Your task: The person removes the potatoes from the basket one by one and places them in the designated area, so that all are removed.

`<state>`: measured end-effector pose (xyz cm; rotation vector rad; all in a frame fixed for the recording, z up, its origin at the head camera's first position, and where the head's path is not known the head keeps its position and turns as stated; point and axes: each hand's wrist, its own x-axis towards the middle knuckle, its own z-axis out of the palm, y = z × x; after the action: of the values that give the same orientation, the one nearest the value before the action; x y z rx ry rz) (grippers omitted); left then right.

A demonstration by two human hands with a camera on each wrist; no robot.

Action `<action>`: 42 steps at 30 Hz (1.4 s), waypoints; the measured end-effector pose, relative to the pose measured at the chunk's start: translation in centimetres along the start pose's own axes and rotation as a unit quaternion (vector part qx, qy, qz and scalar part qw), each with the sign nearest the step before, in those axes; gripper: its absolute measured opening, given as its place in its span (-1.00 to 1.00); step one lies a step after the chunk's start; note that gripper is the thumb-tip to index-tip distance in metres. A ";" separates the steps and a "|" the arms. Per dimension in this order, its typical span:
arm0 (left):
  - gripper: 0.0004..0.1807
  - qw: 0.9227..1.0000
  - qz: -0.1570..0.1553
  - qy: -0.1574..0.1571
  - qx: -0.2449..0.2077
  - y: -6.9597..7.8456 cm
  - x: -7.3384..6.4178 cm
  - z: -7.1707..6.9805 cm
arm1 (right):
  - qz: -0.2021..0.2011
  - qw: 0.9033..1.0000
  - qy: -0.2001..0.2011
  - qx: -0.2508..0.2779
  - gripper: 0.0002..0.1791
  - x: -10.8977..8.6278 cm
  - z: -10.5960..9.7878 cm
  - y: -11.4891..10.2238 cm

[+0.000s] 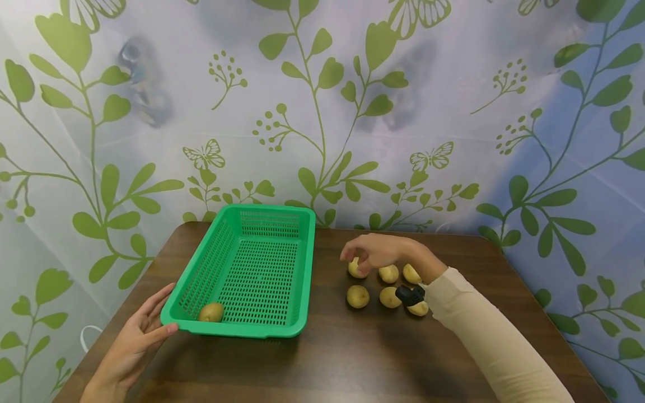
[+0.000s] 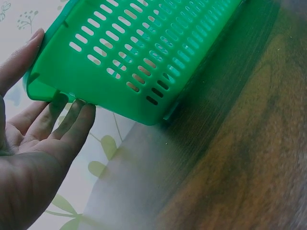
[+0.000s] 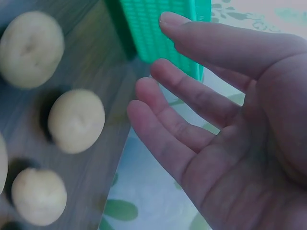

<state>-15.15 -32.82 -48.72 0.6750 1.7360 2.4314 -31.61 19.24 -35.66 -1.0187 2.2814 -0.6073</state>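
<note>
A green plastic basket [image 1: 302, 268] with slotted walls sits on the left part of the table, one potato [image 1: 210, 312] lying in its near left corner. My left hand [image 1: 138, 336] grips that corner, thumb on the rim and fingers against the outer wall, as the left wrist view shows [image 2: 53, 139]. To the right of the basket, several potatoes [image 1: 358, 296] lie in two rows. Over the back row is my right hand [image 1: 378, 250], partly covering the leftmost potato [image 1: 356, 270]. The right wrist view shows its fingers [image 3: 192, 91] loosely bent with nothing between them.
The brown wooden table [image 1: 342, 358] ends at the back against a hanging curtain [image 1: 332, 112] with green leaves and butterflies. A small black device [image 1: 409, 295] is on the right wrist. At the table's left edge a white cord [image 1: 85, 336] shows.
</note>
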 end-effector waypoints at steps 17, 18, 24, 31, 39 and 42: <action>-0.19 1.000 -0.007 0.000 0.000 0.2 -0.1 -0.2 | -0.026 0.999 -0.011 -0.046 -0.54 4.7 -0.5 -4.9; -0.18 1.000 -0.007 -0.001 0.001 0.2 -0.1 -0.2 | -0.029 0.998 -0.013 -0.046 -0.54 5.0 -0.5 -5.2; -0.19 1.000 -0.009 0.000 -0.002 0.1 -0.1 -0.2 | -0.038 0.998 -0.027 -0.049 -0.54 6.9 -0.3 -6.9; -0.19 1.000 -0.001 -0.007 -0.008 0.1 0.0 -0.1 | -0.048 0.997 -0.048 -0.039 -0.52 8.9 0.0 -8.3; -0.19 1.000 -0.011 0.004 -0.004 -0.1 0.1 0.1 | -0.051 0.996 -0.063 -0.039 -0.51 11.3 0.7 -10.2; -0.19 1.000 -0.005 0.005 -0.001 0.0 0.0 0.0 | -0.066 0.995 -0.069 -0.033 -0.50 12.6 1.2 -10.9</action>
<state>-15.16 -32.86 -48.69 0.6549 1.7370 2.4327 -32.15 2.60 -33.85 -1.2119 2.1388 -0.5006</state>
